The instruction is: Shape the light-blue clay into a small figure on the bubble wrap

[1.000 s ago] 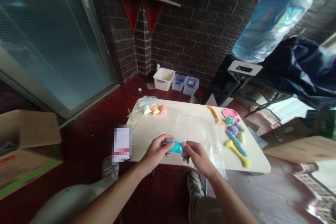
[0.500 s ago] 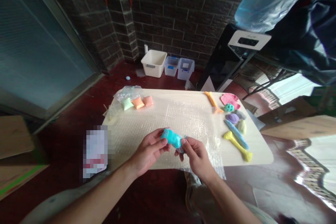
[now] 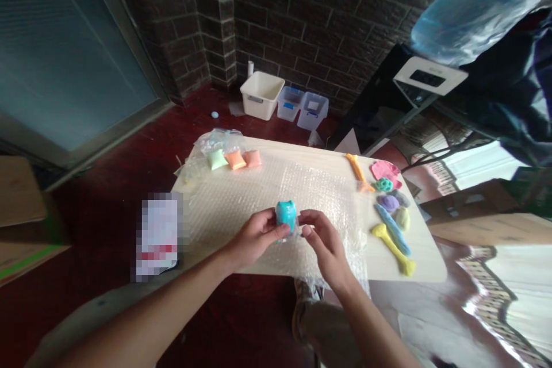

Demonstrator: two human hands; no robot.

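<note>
A turquoise lump of modelling clay in a clear wrapper (image 3: 285,214) is held upright over the table, pinched between the thumb and fingers of my left hand (image 3: 261,234). Just to its right is my right hand (image 3: 321,240), its fingers curved and thumb apart. Whether a fingertip touches the wrapper's edge I cannot tell. Beneath both hands, bubble wrap (image 3: 254,195) covers the middle of the pale table (image 3: 425,261). Toward the far left lie a green packet (image 3: 217,159), an orange packet (image 3: 235,160) and a pink packet (image 3: 253,158).
Along the right side lie clay pieces: an orange bone shape (image 3: 357,168), pink piece (image 3: 385,172), green openwork ball (image 3: 383,184), purple lump (image 3: 388,203), blue stick (image 3: 393,227) and yellow bone shape (image 3: 395,250). Crumpled clear plastic (image 3: 222,139) sits far left. Bins (image 3: 262,95) stand on the floor behind.
The turquoise clay has turned from lying crosswise between both hands to upright in my left hand. My right hand has let go of its end and opened. The camera view has shifted slightly.
</note>
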